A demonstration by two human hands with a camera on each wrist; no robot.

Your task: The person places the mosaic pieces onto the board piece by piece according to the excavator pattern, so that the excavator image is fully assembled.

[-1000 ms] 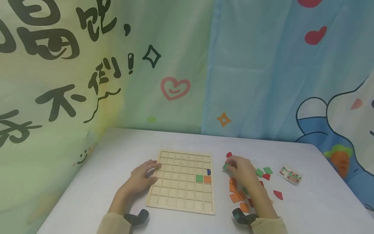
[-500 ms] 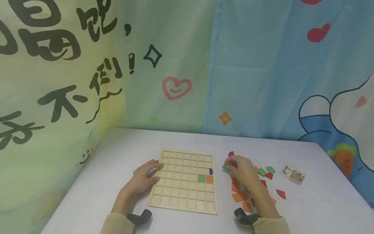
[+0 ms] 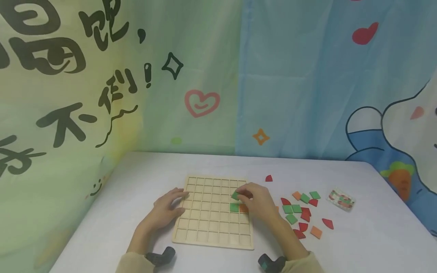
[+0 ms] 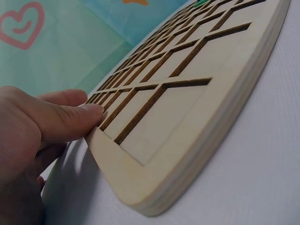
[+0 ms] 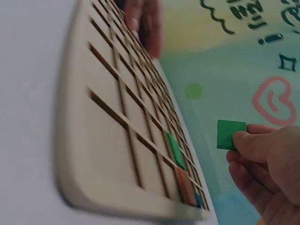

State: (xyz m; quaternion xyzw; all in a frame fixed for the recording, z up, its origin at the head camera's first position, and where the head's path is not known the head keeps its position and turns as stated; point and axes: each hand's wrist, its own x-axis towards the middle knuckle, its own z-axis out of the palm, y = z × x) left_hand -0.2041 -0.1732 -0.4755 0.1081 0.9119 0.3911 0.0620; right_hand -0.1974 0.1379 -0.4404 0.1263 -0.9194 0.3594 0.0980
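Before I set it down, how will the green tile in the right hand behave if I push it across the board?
The green tile is probably stiff: it looks flat and straight-edged, though the right hand pinches only one side. It's likely light, given that fingertip hold. Being flat and square, it shouldn't roll, but may catch on the board's grid lines.

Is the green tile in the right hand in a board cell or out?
Out: in the right wrist view, the right hand pinches the green tile, with backdrop visible between tile and board.

Free room over the board [image 3: 203, 226] between the hands [image 3: 166, 207], loose tiles [image 3: 297, 209] at right.
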